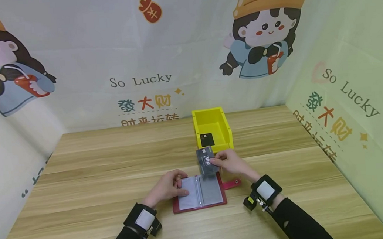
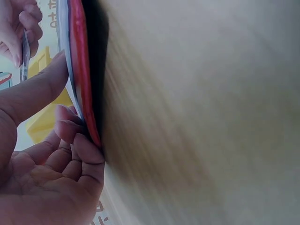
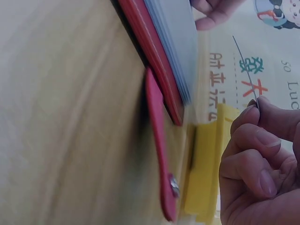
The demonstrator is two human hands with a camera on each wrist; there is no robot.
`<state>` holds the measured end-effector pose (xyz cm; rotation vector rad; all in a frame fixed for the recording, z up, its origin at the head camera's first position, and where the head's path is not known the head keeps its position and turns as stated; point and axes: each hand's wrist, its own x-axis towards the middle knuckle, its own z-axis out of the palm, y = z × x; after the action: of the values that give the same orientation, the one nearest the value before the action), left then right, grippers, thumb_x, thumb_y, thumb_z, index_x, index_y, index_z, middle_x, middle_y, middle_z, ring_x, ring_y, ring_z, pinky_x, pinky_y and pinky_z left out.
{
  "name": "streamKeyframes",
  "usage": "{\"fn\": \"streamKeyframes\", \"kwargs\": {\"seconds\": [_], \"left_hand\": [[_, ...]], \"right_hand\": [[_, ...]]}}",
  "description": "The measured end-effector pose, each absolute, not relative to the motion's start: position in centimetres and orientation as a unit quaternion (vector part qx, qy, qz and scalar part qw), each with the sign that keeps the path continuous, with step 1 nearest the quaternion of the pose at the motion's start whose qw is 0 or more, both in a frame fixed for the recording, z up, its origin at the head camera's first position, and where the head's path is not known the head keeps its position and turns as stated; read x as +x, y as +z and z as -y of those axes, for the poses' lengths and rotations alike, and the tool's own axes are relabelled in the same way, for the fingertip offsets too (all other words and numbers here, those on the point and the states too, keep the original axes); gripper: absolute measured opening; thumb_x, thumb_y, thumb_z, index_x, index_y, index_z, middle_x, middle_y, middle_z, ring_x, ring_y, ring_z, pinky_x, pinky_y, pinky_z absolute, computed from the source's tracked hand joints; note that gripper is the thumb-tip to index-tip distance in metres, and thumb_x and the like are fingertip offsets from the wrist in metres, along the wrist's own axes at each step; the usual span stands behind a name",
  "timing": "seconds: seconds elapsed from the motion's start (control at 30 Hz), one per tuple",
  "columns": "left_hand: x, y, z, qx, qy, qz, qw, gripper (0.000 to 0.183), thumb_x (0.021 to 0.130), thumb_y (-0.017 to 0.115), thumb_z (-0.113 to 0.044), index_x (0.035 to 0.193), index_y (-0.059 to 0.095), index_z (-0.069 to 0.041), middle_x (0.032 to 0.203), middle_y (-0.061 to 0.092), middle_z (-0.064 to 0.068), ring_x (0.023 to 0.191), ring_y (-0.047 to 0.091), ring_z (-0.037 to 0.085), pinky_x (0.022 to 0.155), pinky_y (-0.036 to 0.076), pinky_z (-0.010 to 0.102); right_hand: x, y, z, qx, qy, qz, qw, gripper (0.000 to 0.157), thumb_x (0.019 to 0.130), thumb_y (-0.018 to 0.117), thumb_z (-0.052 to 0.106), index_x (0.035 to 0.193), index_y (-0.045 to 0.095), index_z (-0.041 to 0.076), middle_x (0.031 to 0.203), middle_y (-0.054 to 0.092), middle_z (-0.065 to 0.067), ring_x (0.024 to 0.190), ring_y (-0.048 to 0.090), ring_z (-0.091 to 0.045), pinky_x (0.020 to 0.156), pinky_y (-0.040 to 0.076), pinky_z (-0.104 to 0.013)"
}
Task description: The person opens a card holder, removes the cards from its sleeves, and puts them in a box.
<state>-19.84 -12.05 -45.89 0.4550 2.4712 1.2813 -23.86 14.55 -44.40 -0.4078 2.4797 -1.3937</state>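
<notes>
A red card holder (image 1: 199,209) lies open on the table, its clear plastic sleeves showing on both sides of the spine. My left hand (image 1: 167,186) holds its left side, thumb on the page and curled fingers at the edge, as the left wrist view (image 2: 51,154) also shows. Between thumb and forefinger my right hand (image 1: 231,163) pinches a dark grey card (image 1: 203,159) marked "VIP". In the head view the card's lower end overlaps the top of the right-hand page; in the right wrist view the card (image 3: 244,63) appears edge-on, apart from the sleeves.
Behind the card holder stands a yellow open-fronted bin (image 1: 229,131) with a black card (image 1: 207,139) inside. The holder's red strap (image 1: 232,184) with a metal snap sticks out to the right. A printed cloth backdrop (image 1: 84,67) borders the wooden table (image 1: 97,155).
</notes>
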Motion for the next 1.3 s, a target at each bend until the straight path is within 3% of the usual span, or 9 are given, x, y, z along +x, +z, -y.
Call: {"fn": "streamKeyframes", "kwargs": {"seconds": [0.27,0.53,1.3], "left_hand": [[-19.8,-45.8,11.9,0.155,0.447,-0.866,0.161,0.047,0.08,0.08,0.0,0.122,0.06,0.007,0.077,0.052,0.004,0.068,0.046,0.013,0.059,0.036,0.02],[-20.0,-45.9,11.9,0.156,0.447,-0.866,0.161,0.046,0.081,0.08,-0.001,0.122,0.06,0.006,0.078,0.051,0.004,0.069,0.046,0.014,0.059,0.036,0.02],[-19.7,-45.9,12.3,0.157,0.447,-0.865,0.166,0.046,0.082,0.08,-0.002,0.124,0.06,0.004,0.079,0.052,0.005,0.069,0.045,0.014,0.06,0.035,0.021]], "right_hand": [[-25.6,-43.0,-15.3,-0.107,-0.468,-0.868,0.127,0.029,0.102,0.058,0.022,0.085,0.064,-0.001,0.063,0.05,0.002,0.054,0.039,-0.009,0.051,0.03,-0.022],[-27.6,-41.6,-15.5,-0.075,-0.423,-0.898,0.092,0.032,0.103,0.056,0.026,0.089,0.066,-0.002,0.071,0.053,-0.001,0.061,0.043,-0.012,0.054,0.033,-0.023],[-33.0,-40.4,-12.2,-0.007,-0.275,-0.956,0.098,0.044,0.104,0.056,0.027,0.065,0.048,0.009,0.056,0.034,0.002,0.05,0.036,-0.012,0.05,0.027,-0.024]]}}
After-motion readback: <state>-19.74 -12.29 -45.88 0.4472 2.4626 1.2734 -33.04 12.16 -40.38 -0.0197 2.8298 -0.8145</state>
